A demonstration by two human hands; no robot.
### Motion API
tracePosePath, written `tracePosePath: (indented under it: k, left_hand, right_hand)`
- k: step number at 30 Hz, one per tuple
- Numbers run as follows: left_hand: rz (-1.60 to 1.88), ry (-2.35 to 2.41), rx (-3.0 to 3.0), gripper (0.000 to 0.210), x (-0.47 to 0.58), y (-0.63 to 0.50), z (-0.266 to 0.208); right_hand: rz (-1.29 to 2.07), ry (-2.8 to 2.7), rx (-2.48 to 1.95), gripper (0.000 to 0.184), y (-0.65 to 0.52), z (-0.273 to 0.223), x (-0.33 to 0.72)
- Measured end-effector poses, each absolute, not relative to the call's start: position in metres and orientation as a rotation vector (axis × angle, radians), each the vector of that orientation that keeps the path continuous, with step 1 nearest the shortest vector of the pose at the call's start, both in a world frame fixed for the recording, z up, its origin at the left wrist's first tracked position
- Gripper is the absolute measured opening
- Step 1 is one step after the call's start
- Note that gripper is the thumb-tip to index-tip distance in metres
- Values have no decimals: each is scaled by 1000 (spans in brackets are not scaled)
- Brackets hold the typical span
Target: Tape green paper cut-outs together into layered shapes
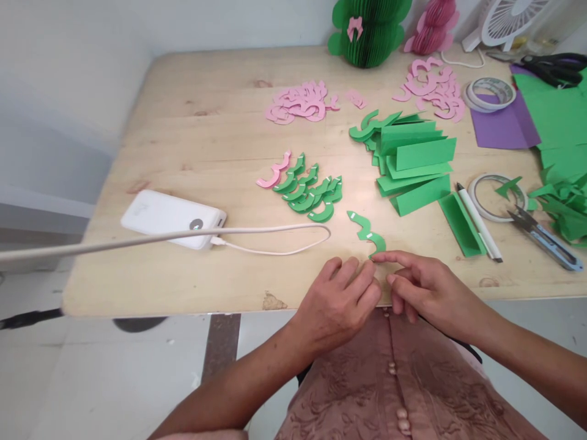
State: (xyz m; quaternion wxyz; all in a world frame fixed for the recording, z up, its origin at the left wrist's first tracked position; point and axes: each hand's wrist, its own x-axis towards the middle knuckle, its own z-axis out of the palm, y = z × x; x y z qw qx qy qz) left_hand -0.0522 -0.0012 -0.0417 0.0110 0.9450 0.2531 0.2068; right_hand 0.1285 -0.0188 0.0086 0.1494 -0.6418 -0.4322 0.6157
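Observation:
A wavy green paper cutout point(364, 231) with small white tape pieces on it lies at the table's front. My left hand point(342, 300) is at its lower end, fingers curled and closed over that tip; the thumb is hidden. From the other side, my right hand point(428, 290) reaches the same tip with its index finger stretched out, thumb apart and other fingers curled. Left of the cutout are several similar green cutouts point(302, 189) with white tape bits, overlapping in a row. One pink cutout point(276, 171) lies at that row's far left end.
Folded green paper strips point(424, 153) and two piles of pink cutouts point(300, 102) lie farther back. A white power bank point(172, 217) with a cable is at left. At right are a marker point(479, 223), tape rolls point(490, 95), blue-handled snips point(548, 238) and black-handled pliers point(557, 67).

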Motion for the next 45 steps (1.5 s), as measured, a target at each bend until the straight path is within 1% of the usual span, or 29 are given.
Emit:
tracePosePath:
  k: [4, 8, 16, 22, 25, 28, 31, 35, 39, 45]
  left_hand:
    - [625, 783, 2940, 11, -52, -1, -41]
    - [623, 791, 2939, 9, -52, -2, -41]
    - [623, 795, 2939, 9, -52, -2, -42]
    - [635, 791, 2934, 10, -52, -2, -41]
    - [635, 793, 2936, 11, -52, -2, -41]
    - [636, 794, 2944, 12, -52, -2, -42]
    - [656, 792, 2961, 13, -53, -3, -43]
    - [718, 780, 2977, 13, -54, -3, -45]
    - [780, 767, 2970, 13, -55, -3, -47]
    - [790, 755, 2957, 13, -56, -3, -48]
  right_hand:
    - [1753, -1273, -1848, 52, -20, 9, 129]
    - [1650, -1431, -1869, 48, -21, 7, 130]
    - [1266, -1861, -1939, 44, -23, 9, 129]
    - [995, -2071, -1962, 48, -28, 1, 129]
    - [945, -2082, -1973, 50, -30, 1, 130]
    - [996, -2047, -1962, 46, -28, 4, 131]
    - [1124, -1936, -1933, 45, -25, 8, 130]
    - [1421, -1628, -1883, 48, -23, 8, 131]
    - [1696, -1299, -1843, 54, -21, 7, 130]
    - [1758, -1217, -1829, 56, -17, 8, 128]
